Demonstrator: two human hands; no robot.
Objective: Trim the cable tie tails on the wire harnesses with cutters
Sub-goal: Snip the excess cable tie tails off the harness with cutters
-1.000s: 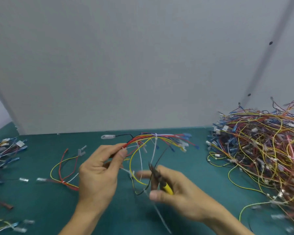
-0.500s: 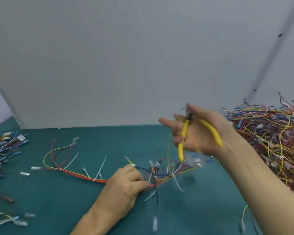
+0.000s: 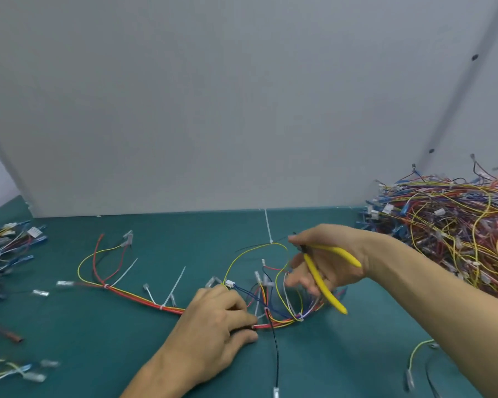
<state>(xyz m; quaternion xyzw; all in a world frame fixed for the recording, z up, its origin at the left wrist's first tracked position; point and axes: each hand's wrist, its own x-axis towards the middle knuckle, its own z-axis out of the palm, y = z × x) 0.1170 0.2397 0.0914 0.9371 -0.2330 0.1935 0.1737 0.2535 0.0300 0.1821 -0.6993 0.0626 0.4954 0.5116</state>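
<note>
A wire harness (image 3: 144,297) of red, yellow and blue wires lies stretched across the green mat. White cable tie tails (image 3: 175,284) stick up from it at several spots, one long tail (image 3: 268,225) at the far loop. My left hand (image 3: 216,326) presses the red bundle down near its middle, fingers pinched on the wires. My right hand (image 3: 332,262) hovers just above the harness's right end, holding yellow-handled cutters (image 3: 324,280) with the handles spread and the jaws near my fingertips.
A big heap of tangled harnesses (image 3: 454,231) fills the right side of the mat. Several smaller harnesses (image 3: 9,248) lie at the left edge. A grey wall panel (image 3: 242,110) stands close behind. Loose wires (image 3: 420,351) lie at lower right.
The harness was lifted in both hands, then laid flat on the mat. My left hand now pins it down. My right hand rose with the cutters and has come back down toward the right end.
</note>
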